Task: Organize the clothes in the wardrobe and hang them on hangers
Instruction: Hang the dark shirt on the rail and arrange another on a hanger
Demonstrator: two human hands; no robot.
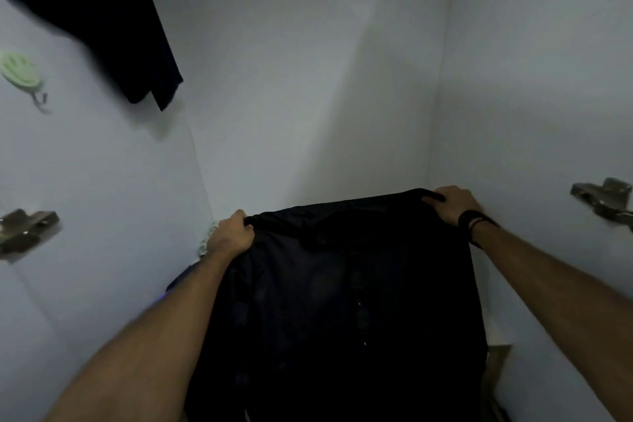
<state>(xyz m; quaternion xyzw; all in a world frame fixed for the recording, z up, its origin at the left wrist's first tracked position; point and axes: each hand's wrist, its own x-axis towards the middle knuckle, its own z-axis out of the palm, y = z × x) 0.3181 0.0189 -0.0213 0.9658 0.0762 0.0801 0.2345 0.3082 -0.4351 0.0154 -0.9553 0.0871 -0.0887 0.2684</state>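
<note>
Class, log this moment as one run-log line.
left hand: grips black garment top corner | right hand: grips other corner | garment: spread inside wardrobe

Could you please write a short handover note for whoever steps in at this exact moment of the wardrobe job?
Left hand grips one top corner of the black garment; right hand grips the other, spreading it out inside the wardrobe.
Another dark garment hangs at upper left; whatever it hangs from is out of view.
A green smiley hook on the left wall is bare.
Left to do: no hanger is visible, so find one and hang the held garment.
</note>
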